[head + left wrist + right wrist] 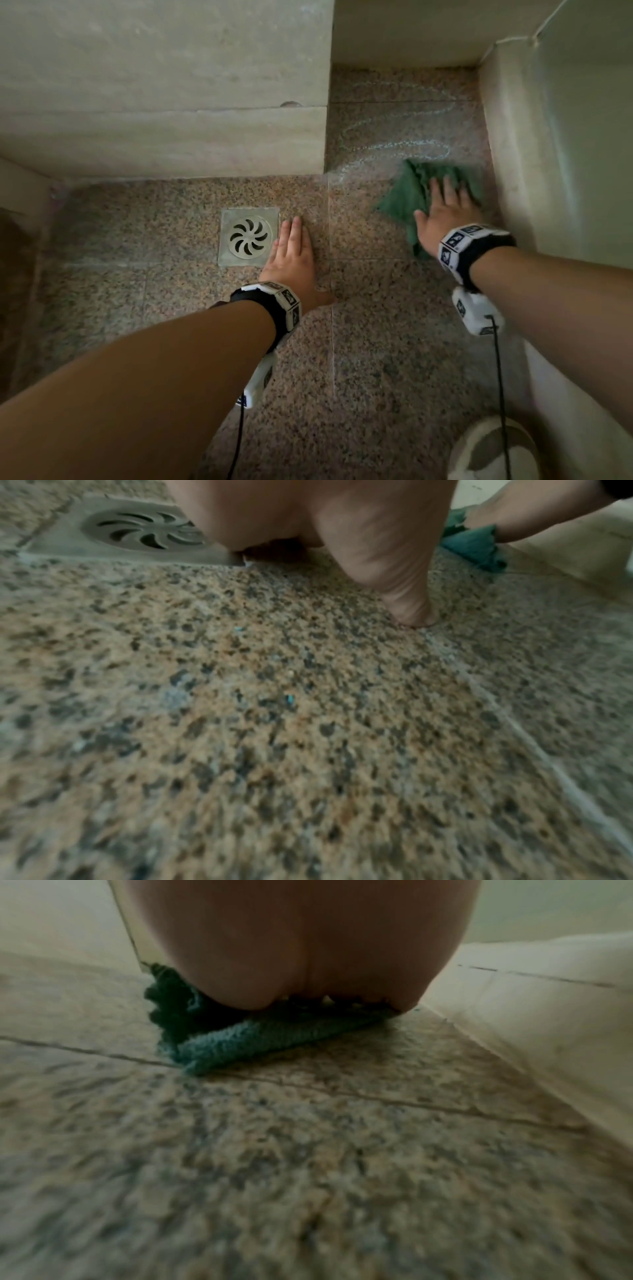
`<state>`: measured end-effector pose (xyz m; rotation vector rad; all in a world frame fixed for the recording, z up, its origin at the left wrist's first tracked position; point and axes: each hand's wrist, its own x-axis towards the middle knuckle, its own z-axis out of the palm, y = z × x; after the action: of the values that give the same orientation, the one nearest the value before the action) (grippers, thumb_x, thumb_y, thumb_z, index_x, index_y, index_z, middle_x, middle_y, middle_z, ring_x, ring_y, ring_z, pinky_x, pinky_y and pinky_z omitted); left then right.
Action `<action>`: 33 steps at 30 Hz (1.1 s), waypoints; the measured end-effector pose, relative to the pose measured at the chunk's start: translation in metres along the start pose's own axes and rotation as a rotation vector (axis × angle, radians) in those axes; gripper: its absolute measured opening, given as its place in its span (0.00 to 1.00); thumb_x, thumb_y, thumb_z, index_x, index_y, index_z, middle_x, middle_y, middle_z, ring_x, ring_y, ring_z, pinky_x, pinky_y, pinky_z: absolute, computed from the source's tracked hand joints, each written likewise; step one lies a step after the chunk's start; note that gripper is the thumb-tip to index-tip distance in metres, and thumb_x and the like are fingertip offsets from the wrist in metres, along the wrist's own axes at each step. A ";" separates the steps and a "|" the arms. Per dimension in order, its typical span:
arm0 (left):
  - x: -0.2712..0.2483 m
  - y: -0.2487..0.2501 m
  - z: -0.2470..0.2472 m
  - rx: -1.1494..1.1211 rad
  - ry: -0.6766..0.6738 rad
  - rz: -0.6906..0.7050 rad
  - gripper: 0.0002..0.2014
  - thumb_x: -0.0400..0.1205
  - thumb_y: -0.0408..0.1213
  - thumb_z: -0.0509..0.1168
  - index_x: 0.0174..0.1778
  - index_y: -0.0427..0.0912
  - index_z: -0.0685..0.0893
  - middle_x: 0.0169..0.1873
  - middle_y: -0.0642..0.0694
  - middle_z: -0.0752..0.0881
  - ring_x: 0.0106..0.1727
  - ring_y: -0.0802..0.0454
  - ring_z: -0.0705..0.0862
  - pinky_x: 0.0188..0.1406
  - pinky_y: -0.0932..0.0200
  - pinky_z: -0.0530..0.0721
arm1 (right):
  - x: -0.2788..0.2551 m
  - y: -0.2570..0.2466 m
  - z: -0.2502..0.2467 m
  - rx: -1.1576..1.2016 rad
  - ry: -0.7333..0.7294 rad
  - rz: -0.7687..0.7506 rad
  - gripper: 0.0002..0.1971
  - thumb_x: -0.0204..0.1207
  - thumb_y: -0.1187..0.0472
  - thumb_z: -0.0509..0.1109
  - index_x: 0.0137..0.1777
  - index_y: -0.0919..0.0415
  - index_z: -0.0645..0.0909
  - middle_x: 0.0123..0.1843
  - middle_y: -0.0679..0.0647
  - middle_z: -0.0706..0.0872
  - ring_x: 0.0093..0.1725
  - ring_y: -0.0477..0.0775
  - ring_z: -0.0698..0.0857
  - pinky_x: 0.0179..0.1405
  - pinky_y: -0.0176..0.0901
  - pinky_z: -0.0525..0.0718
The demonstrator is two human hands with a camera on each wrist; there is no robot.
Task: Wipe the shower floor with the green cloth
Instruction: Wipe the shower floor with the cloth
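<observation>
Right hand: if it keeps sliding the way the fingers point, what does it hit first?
The right hand lies flat on the green cloth, fingers pointing to the far corner. Ahead lies floor with pale streaks, then probably the back wall; the side wall runs close alongside.

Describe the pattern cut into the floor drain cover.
A pinwheel of curved slots, clearest in the head view: drain cover.

Floor (pixel 376 359): speckled granite tiles, pale grout lines. On it I log: square metal drain (pixel 249 236); my left hand (pixel 291 260) flat just right of the drain; green cloth (pixel 418 195) near the right wall, my right hand (pixel 445 212) pressed flat on top; pale streaks (pixel 394 144) beyond the cloth.
</observation>
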<state>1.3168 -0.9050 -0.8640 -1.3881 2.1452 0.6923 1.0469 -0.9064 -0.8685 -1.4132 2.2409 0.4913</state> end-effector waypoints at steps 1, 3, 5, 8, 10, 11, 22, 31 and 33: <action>0.000 0.000 0.000 -0.002 -0.003 0.001 0.69 0.70 0.73 0.68 0.82 0.34 0.26 0.82 0.40 0.23 0.84 0.41 0.27 0.85 0.46 0.37 | 0.000 0.002 0.001 0.008 0.000 -0.002 0.35 0.87 0.44 0.47 0.88 0.55 0.37 0.88 0.53 0.35 0.87 0.63 0.42 0.85 0.58 0.49; 0.000 0.000 0.001 -0.003 0.004 0.001 0.70 0.70 0.73 0.68 0.82 0.33 0.26 0.82 0.40 0.23 0.84 0.41 0.27 0.83 0.47 0.36 | -0.004 -0.009 0.004 0.028 0.022 -0.041 0.35 0.87 0.46 0.47 0.87 0.57 0.37 0.88 0.55 0.34 0.86 0.65 0.40 0.85 0.58 0.46; -0.001 0.000 0.001 -0.001 0.011 0.001 0.70 0.70 0.73 0.68 0.82 0.33 0.26 0.81 0.39 0.23 0.84 0.41 0.26 0.82 0.48 0.34 | -0.011 -0.026 0.010 0.007 0.036 -0.166 0.34 0.88 0.47 0.46 0.87 0.58 0.36 0.88 0.57 0.34 0.86 0.67 0.40 0.85 0.59 0.45; 0.000 0.001 0.002 0.002 0.017 -0.004 0.70 0.70 0.73 0.68 0.81 0.34 0.25 0.81 0.40 0.22 0.83 0.42 0.26 0.80 0.49 0.32 | -0.020 -0.059 0.016 -0.040 0.013 -0.383 0.34 0.88 0.47 0.46 0.87 0.56 0.35 0.87 0.56 0.32 0.86 0.66 0.37 0.86 0.61 0.44; 0.000 0.001 0.002 -0.004 0.024 -0.006 0.70 0.70 0.73 0.68 0.81 0.34 0.25 0.81 0.40 0.22 0.83 0.43 0.26 0.80 0.49 0.31 | -0.023 -0.086 0.015 -0.034 -0.016 -0.480 0.34 0.88 0.49 0.48 0.87 0.53 0.36 0.87 0.53 0.31 0.86 0.63 0.35 0.86 0.60 0.44; 0.000 0.001 0.003 -0.008 0.026 -0.004 0.70 0.70 0.73 0.68 0.82 0.35 0.25 0.82 0.39 0.23 0.83 0.43 0.26 0.79 0.49 0.31 | -0.023 -0.101 0.014 -0.047 -0.031 -0.539 0.33 0.88 0.50 0.49 0.87 0.53 0.37 0.87 0.52 0.31 0.86 0.62 0.35 0.86 0.60 0.44; 0.001 -0.003 0.004 -0.028 0.035 -0.004 0.71 0.68 0.73 0.69 0.81 0.34 0.25 0.82 0.40 0.24 0.84 0.42 0.26 0.80 0.50 0.31 | -0.002 -0.112 0.001 -0.087 -0.031 -0.525 0.36 0.87 0.43 0.50 0.87 0.49 0.36 0.88 0.49 0.33 0.87 0.58 0.39 0.85 0.59 0.48; 0.001 0.000 0.001 0.002 -0.011 -0.012 0.70 0.70 0.72 0.69 0.81 0.35 0.24 0.81 0.41 0.21 0.83 0.43 0.25 0.83 0.48 0.35 | 0.019 0.050 0.000 0.097 -0.039 0.163 0.38 0.86 0.45 0.52 0.87 0.57 0.35 0.88 0.53 0.35 0.87 0.61 0.45 0.86 0.54 0.46; 0.002 0.000 0.003 0.004 -0.006 -0.011 0.70 0.70 0.72 0.69 0.81 0.35 0.25 0.81 0.42 0.21 0.83 0.43 0.25 0.83 0.48 0.34 | 0.016 0.036 0.002 0.135 -0.019 0.194 0.38 0.86 0.45 0.52 0.87 0.58 0.36 0.88 0.55 0.35 0.87 0.63 0.45 0.85 0.55 0.46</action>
<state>1.3166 -0.9047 -0.8671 -1.3935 2.1312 0.6867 1.0086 -0.9022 -0.8766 -1.1267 2.3605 0.4047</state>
